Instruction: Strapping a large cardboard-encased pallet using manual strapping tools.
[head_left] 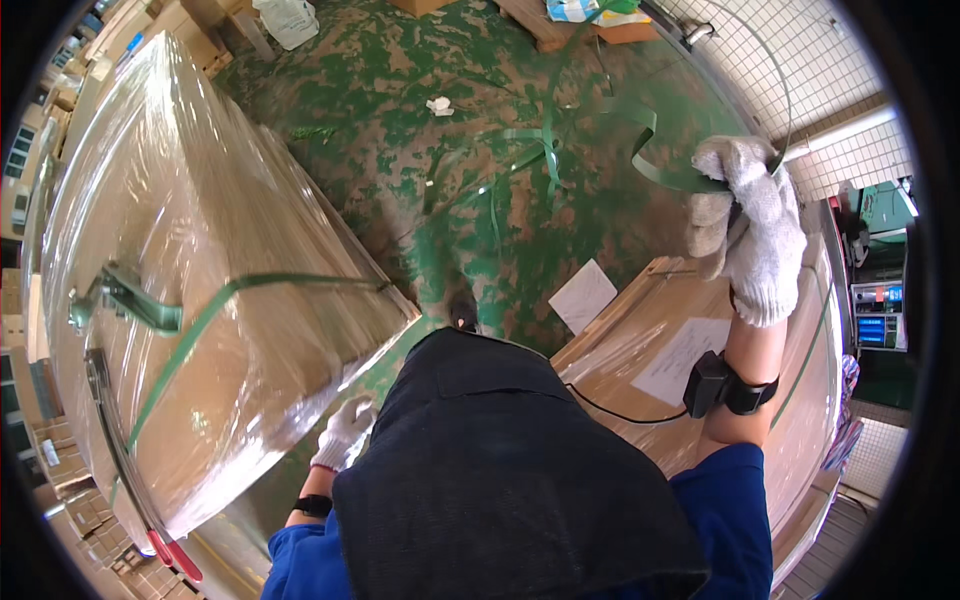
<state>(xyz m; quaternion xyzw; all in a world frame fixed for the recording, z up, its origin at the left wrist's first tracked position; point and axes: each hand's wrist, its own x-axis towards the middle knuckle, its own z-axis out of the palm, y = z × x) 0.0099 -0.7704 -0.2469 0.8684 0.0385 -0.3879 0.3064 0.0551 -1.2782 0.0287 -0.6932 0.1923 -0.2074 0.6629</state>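
My right hand (752, 228), in a white knit glove, is raised and closed around a green plastic strap (662, 172) that loops down to the floor. Down low, my gloved left hand (343, 432) rests against the side of a large pallet load wrapped in clear film (200, 230). A green strap (215, 305) runs across the top of that load to a metal strapping tool (120, 298) lying on it. A black band sits on each wrist.
Loose green straps (530, 150) lie tangled on the worn green floor. A second stack with paper sheets (680, 360) stands at my right. A red-handled tool (175, 555) lies at the load's near edge. Wooden pallets and a white bag are at the far side.
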